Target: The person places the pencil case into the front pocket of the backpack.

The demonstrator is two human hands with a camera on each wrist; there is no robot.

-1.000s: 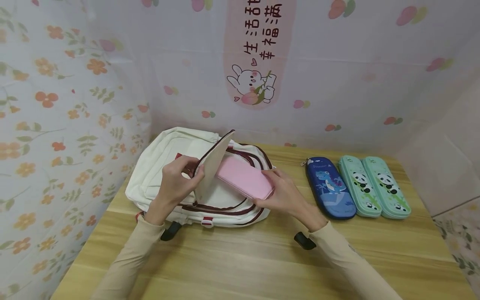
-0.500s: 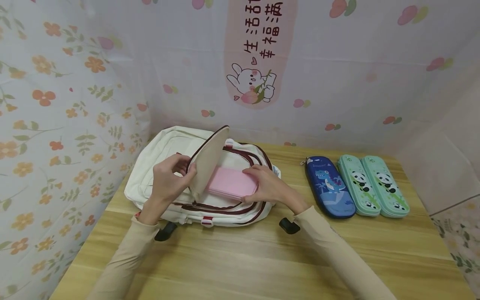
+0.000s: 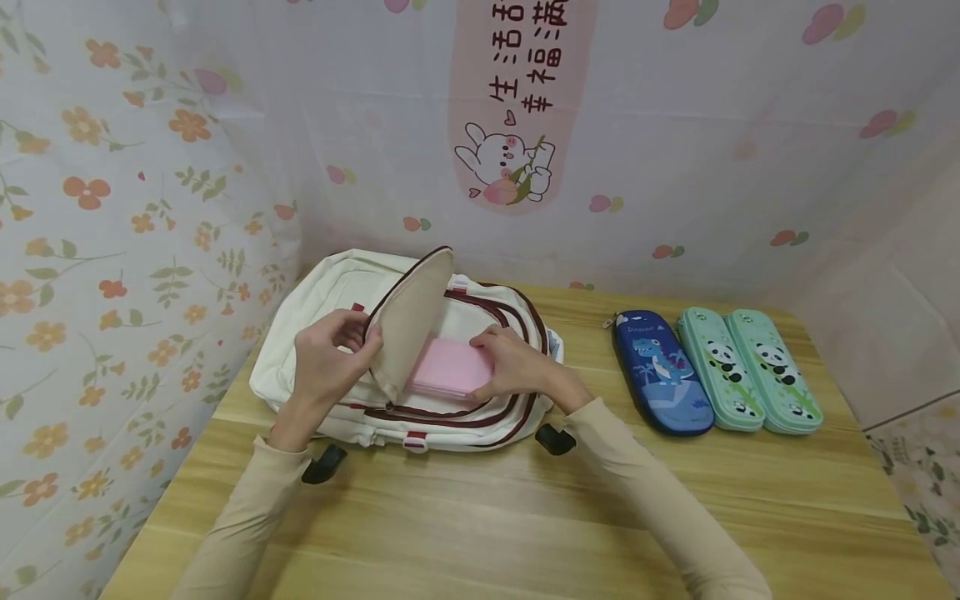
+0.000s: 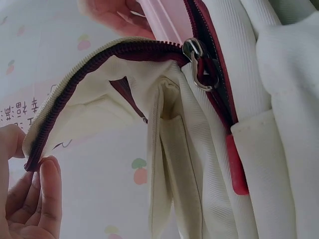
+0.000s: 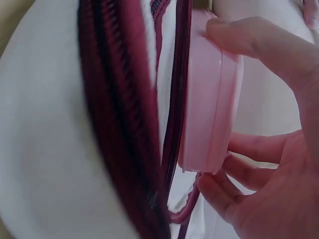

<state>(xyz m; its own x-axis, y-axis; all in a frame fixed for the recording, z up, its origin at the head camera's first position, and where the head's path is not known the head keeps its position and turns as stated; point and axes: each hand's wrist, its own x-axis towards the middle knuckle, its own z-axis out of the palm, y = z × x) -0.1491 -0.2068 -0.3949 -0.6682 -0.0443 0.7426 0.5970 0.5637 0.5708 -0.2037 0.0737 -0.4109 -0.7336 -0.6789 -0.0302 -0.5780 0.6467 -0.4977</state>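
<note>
A cream backpack [image 3: 341, 287] with dark red zips lies flat on the table, its front pocket unzipped. My left hand [image 3: 330, 354] pinches the edge of the pocket flap [image 3: 411, 321] and holds it raised; in the left wrist view, thumb and fingertips meet on the zip edge [image 4: 47, 112]. My right hand [image 3: 513, 362] grips the near end of a pink pencil case [image 3: 447, 367], whose far end sits behind the flap inside the pocket. Seen from the right wrist, the thumb lies on one side of the pencil case [image 5: 212, 99] and the fingers on the other.
Right of the backpack lies a dark blue dinosaur pencil case [image 3: 666, 375]. Two mint green panda pencil cases [image 3: 722, 367] lie side by side beyond it. A patterned cloth [image 3: 375, 158] hangs behind the wooden table [image 3: 465, 517].
My right hand has moved left, taking the pink pencil case deeper into the pocket. My left hand has drawn the flap slightly further left.
</note>
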